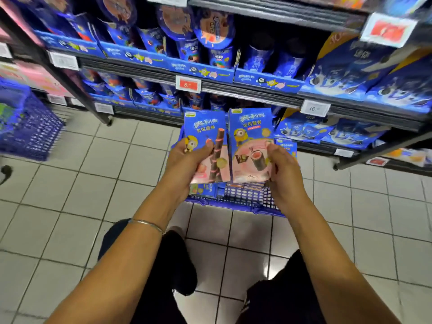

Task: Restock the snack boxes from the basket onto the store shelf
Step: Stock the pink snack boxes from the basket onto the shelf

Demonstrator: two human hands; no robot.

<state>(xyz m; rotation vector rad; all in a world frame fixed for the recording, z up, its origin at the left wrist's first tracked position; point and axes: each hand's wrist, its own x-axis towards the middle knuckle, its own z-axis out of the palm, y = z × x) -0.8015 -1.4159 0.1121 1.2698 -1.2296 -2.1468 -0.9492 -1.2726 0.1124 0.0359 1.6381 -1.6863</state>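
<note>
Up close, the left hand curls round one snack box, its thumb pressed on the front. The right hand grips a second box just beside it. Both boxes stand upright above the blue basket on the tiled floor, in front of the stocked shelf.

The left snack box and right snack box, blue and pink, stand upright, touching, above the blue basket; the shelf is at their 12 o'clock.
</note>
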